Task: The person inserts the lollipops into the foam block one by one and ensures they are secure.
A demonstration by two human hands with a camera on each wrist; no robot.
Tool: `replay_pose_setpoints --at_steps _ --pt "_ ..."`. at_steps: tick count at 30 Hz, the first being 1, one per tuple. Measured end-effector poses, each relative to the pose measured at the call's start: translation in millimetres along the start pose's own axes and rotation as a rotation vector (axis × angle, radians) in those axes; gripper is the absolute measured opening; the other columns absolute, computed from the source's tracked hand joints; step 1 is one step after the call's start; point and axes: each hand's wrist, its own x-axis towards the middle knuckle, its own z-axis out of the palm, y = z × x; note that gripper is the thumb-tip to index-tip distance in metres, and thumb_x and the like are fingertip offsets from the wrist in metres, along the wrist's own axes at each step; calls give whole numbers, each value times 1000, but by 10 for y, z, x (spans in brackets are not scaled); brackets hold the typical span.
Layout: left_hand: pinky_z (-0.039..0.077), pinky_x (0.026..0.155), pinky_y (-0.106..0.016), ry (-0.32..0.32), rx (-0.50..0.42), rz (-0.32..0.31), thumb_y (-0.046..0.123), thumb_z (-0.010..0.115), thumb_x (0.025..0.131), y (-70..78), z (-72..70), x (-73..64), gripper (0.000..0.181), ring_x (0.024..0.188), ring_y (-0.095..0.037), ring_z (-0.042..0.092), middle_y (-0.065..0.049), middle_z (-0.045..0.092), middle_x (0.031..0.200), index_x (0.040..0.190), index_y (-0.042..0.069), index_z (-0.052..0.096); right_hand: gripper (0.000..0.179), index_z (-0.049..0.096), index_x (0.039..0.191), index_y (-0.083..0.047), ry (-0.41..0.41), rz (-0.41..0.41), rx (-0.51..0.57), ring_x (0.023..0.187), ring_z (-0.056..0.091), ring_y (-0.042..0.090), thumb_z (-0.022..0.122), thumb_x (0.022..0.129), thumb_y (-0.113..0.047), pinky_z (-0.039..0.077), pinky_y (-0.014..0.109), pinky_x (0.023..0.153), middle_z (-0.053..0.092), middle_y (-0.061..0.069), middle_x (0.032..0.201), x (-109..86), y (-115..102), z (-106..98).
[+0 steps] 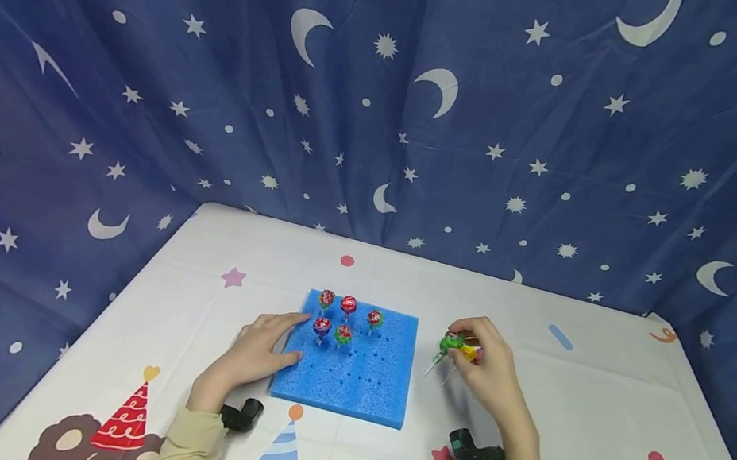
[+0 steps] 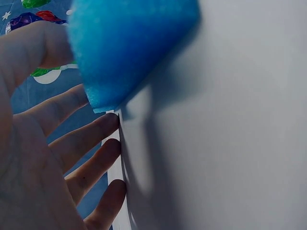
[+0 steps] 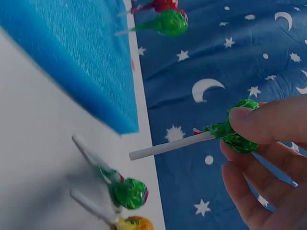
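A blue foam board [image 1: 343, 391] dotted with small holes lies flat on the table. At its left edge rests my left hand [image 1: 254, 350], thumb and fingers spread; in the left wrist view the foam corner [image 2: 134, 43] sits between thumb and fingers [image 2: 88, 139]. Right of the board, my right hand [image 1: 491, 372] pinches a green-wrapped lollipop [image 1: 448, 344] by its candy head. Its white stick points toward the board, the tip free in the right wrist view. Lollipops stand in the board toward the back left, including a red one [image 1: 348, 305] and a purple one [image 1: 321, 326].
Close to the right hand, another green-wrapped lollipop [image 3: 129, 193] and a yellow one [image 3: 135, 224] lie on the table. A white cloth with party prints [image 1: 586, 409] covers the table. Behind it hangs a dark blue curtain [image 1: 465, 165] with moons and stars.
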Motion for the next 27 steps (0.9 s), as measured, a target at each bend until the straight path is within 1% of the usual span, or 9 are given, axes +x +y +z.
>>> replay_pose_setpoints --at_steps 3,7,9,12,16,21,27 --pt "29 104 -60 -13 1 -9 28 65 87 4 0 9 60 136 -36 36 -10 46 148 143 17 45 37 62 102 -7 1 -28 4 94 63 21 71 74 14 55 42 84 62 5 101 7 -44 39" --pt "29 105 -60 -21 3 -15 28 65 88 15 1 14 60 136 -36 36 -10 46 148 144 17 45 37 61 100 -7 12 -75 22 92 62 17 73 72 14 56 33 83 61 3 99 10 -103 97" --pt "29 105 -60 -23 1 -18 27 65 88 20 2 16 60 136 -36 36 -10 45 149 144 17 45 38 61 99 -8 18 -106 32 91 61 15 74 71 14 55 30 82 61 2 98 9 -131 132" --pt "29 105 -60 -22 0 -20 27 65 88 25 2 11 60 136 -36 35 -10 45 149 144 17 45 39 61 98 -9 28 -151 35 90 60 13 77 69 11 52 28 81 61 0 97 12 -172 189" --pt "28 105 -61 -20 1 -17 27 65 88 28 -1 6 60 136 -37 35 -11 45 149 144 16 45 39 60 97 -11 46 -194 55 88 58 10 79 68 9 51 29 78 60 -2 96 21 -210 274" --pt "28 106 -61 -22 -6 -20 28 64 88 23 -1 6 61 137 -37 35 -11 44 149 144 16 45 40 58 97 -8 26 -248 102 88 58 12 79 69 10 54 32 76 58 0 96 27 -257 395" --pt "28 106 -61 -18 -2 -14 28 65 87 4 0 13 61 137 -37 35 -12 44 149 144 16 44 36 57 97 -9 9 -262 142 87 58 14 77 72 8 55 33 77 56 2 96 30 -317 526"
